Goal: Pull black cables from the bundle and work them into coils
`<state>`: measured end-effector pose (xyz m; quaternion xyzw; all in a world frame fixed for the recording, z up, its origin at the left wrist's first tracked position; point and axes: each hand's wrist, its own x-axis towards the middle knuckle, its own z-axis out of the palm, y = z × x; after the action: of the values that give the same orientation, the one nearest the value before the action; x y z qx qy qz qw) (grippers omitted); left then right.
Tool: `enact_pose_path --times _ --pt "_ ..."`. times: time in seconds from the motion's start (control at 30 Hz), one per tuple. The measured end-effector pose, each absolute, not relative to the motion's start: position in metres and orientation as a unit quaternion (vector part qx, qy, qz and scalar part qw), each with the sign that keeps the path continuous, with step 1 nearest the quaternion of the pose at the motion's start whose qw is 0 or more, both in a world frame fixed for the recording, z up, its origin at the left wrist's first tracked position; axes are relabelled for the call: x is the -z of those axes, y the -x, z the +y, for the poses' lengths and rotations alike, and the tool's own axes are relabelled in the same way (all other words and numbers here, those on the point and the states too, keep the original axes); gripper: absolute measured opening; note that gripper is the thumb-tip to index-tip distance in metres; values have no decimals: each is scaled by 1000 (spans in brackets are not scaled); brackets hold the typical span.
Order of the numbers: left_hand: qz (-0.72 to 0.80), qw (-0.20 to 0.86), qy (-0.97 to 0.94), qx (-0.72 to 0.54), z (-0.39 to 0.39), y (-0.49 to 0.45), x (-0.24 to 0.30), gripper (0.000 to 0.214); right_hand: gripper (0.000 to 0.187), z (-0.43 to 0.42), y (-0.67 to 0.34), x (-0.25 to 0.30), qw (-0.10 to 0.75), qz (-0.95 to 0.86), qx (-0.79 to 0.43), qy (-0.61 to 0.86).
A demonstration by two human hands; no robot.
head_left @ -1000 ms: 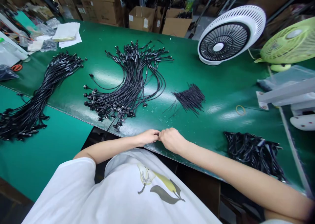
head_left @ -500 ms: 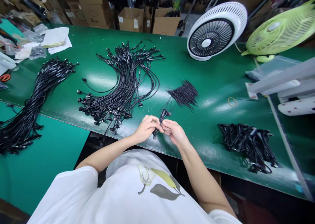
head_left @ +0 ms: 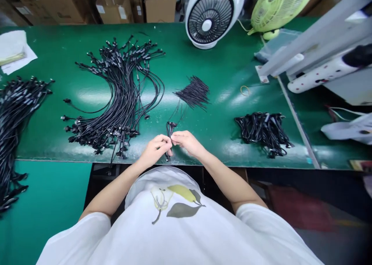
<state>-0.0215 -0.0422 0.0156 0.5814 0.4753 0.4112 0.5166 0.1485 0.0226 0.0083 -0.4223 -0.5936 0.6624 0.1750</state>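
A folded black cable point(head_left: 170, 127) stands upright between my two hands, close to the table's front edge. My left hand point(head_left: 156, 148) is closed round its lower part, and the cable's bottom end shows beneath the fingers. On the other side, the fingertips of my right hand point(head_left: 187, 141) are pinched against the bundle, meeting the left fingers. Whatever thin thing sits between the right fingertips is too small to make out. Just beyond the hands lies a pile of short black twist ties point(head_left: 193, 92), a few of them loose toward the cable.
Many straight black cables point(head_left: 122, 90) are spread left of centre, with another bunch point(head_left: 17, 113) at far left. Folded cable bundles point(head_left: 261, 133) lie right. A white fan point(head_left: 207, 24), a green fan point(head_left: 279, 5) and a grey metal arm point(head_left: 314, 32) stand behind.
The view has turned to the right, so everything on the table appears shifted left. Both hands stay together at the folded cable, with the fingers slightly repositioned on it.
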Motion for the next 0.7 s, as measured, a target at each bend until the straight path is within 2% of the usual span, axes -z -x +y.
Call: enact_pose_path --times 0.1,0.17,0.27,0.37,0.43,0.5,0.6,0.63,0.7 --pt "544 479 -501 -473 -48 13 0 18 34 15 -152 -13 204 -683 -549 436" --pt "552 501 -463 -480 -48 9 9 33 35 8 -150 -18 217 -712 -510 432" --pt "539 530 -497 -426 -47 6 9 32 33 5 -147 -19 247 -687 -553 401" --pt "551 486 -527 -427 -47 1 6 36 31 9 -144 -10 253 -605 -641 400" --pt "564 469 -521 -436 -47 -2 9 38 32 12 -143 -3 232 -615 -628 418" --pt "575 475 -501 -439 -46 -5 15 40 34 11 -142 2 218 -699 -508 453" --pt "575 494 -451 -471 -43 -9 23 41 35 1 -142 0 195 -800 -263 502" --pt "563 512 -430 -486 -42 -10 24 42 36 -2 -142 -1 184 -812 -219 509" --pt "519 572 -389 -503 -40 -14 21 43 38 -8 -141 -4 167 -819 -208 507"
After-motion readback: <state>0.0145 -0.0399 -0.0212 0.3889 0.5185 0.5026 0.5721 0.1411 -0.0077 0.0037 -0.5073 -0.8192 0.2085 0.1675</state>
